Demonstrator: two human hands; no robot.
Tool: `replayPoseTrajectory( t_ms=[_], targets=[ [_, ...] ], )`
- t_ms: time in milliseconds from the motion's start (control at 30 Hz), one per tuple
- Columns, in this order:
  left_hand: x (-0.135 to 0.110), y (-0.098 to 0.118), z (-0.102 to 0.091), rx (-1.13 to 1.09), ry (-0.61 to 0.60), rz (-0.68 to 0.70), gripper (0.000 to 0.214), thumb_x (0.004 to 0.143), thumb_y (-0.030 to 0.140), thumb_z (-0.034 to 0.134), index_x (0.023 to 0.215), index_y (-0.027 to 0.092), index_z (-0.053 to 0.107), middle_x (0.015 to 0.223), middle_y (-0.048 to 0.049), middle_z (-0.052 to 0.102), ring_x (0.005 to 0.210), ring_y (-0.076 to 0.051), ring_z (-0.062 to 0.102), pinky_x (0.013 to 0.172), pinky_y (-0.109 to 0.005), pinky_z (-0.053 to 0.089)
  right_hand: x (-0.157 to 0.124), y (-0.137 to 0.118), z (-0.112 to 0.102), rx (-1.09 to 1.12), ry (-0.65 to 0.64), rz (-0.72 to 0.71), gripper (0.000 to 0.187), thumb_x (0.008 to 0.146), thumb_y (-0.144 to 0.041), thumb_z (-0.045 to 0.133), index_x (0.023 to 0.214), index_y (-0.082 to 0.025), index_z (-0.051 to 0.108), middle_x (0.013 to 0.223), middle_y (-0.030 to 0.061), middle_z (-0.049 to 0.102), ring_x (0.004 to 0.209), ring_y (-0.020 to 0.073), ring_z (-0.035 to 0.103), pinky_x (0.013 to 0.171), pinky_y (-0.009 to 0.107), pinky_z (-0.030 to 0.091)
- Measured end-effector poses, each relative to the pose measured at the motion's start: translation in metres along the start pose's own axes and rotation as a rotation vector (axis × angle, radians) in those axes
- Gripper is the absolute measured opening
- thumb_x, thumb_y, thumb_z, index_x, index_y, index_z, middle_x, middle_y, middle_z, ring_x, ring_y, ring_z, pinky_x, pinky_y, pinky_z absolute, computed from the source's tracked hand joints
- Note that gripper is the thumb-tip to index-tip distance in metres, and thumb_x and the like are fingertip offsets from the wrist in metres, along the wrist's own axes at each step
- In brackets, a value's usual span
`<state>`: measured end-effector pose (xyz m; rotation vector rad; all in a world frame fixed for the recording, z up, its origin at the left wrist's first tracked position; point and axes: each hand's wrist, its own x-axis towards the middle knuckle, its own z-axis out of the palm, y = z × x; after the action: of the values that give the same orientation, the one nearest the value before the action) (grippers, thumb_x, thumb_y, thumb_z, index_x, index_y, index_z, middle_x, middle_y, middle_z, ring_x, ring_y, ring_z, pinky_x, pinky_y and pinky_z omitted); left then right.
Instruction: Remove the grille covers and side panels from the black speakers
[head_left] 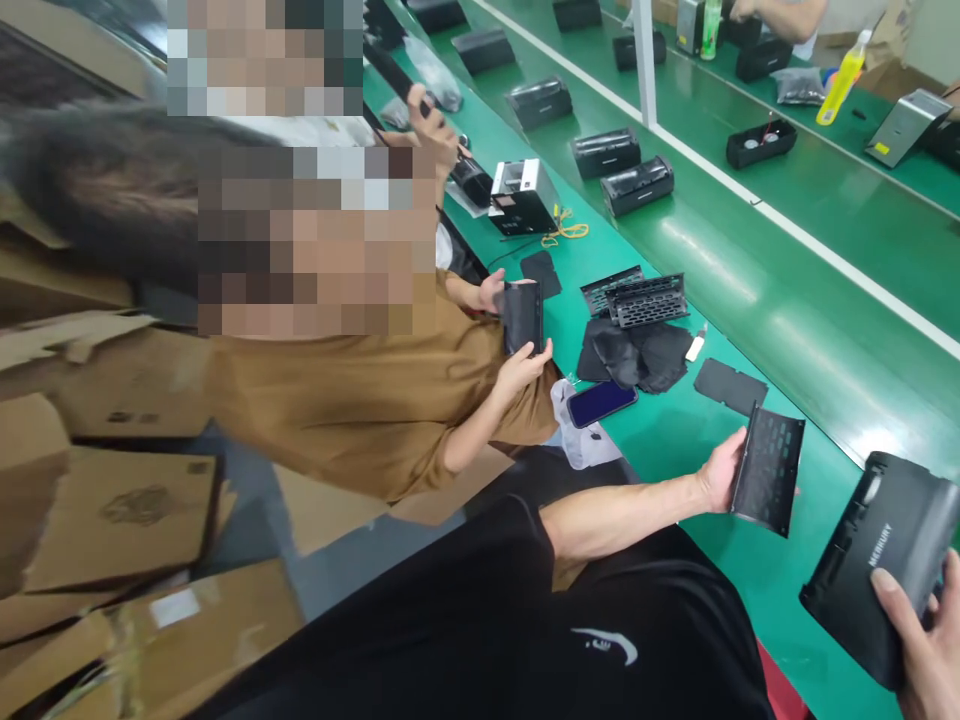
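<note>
— What is lying nearest, down in the corner?
— The black housing (877, 560), with the right hand (926, 640) wrapping round its lower end. The left hand (718, 472) is pinching the perforated panel (769, 472) by its edge over the green tabletop (660, 450), probably keeping its face clear

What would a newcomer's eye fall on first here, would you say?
The long green conveyor belt runs diagonally, dotted with black housings. Nearest, the left hand holds a perforated black panel and the right hand a black housing marked MERKURY. A co-worker in brown, at left, holds another part.
</note>
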<state>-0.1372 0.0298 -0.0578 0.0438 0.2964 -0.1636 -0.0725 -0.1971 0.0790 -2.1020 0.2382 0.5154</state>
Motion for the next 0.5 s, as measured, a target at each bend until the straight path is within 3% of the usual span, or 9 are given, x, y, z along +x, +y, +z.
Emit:
replayPoseTrajectory(
  t_ms=[100, 200, 333, 500],
  targets=[
    [0.007, -0.006, -0.002, -0.010, -0.016, -0.032, 0.084, 0.092, 0.079, 0.044, 0.127, 0.007, 0.069, 0.109, -0.0209, 0.078, 0.101, -0.035, 0.073, 0.100, -0.048, 0.048, -0.018, -0.033, 0.010, -0.082, -0.047, -0.064, 0.124, 0.062, -0.067, 0.090, 0.166, -0.032, 0.032, 0.126, 0.0104, 0.069, 0.100, 0.0358, 0.069, 0.074, 0.042, 0.060],
    [0.013, -0.011, -0.002, -0.042, 0.053, -0.020, 0.076, 0.093, 0.075, 0.047, 0.120, 0.008, 0.072, 0.102, -0.0170, 0.078, 0.092, -0.030, 0.073, 0.097, -0.044, 0.049, -0.024, -0.050, 0.023, -0.221, -0.053, -0.164, 0.126, 0.064, -0.071, 0.087, 0.167, -0.028, 0.028, 0.127, 0.0112, 0.069, 0.106, 0.0371, 0.069, 0.080, 0.044, 0.059],
    [0.011, -0.009, 0.001, -0.060, 0.098, -0.021, 0.072, 0.093, 0.072, 0.048, 0.117, 0.008, 0.073, 0.102, -0.0151, 0.079, 0.090, -0.027, 0.073, 0.096, -0.040, 0.050, -0.023, -0.051, 0.031, -0.353, -0.018, -0.246, 0.127, 0.063, -0.072, 0.088, 0.166, -0.027, 0.030, 0.128, 0.0118, 0.068, 0.108, 0.0389, 0.068, 0.082, 0.047, 0.059],
    [-0.004, 0.000, 0.002, -0.048, 0.001, -0.025, 0.081, 0.094, 0.076, 0.042, 0.125, 0.007, 0.070, 0.108, -0.0186, 0.078, 0.095, -0.032, 0.073, 0.097, -0.046, 0.050, -0.021, -0.042, 0.016, -0.152, -0.015, -0.240, 0.132, 0.054, -0.070, 0.091, 0.164, -0.027, 0.033, 0.122, 0.0142, 0.071, 0.091, 0.0377, 0.073, 0.070, 0.048, 0.063]
  ],
)
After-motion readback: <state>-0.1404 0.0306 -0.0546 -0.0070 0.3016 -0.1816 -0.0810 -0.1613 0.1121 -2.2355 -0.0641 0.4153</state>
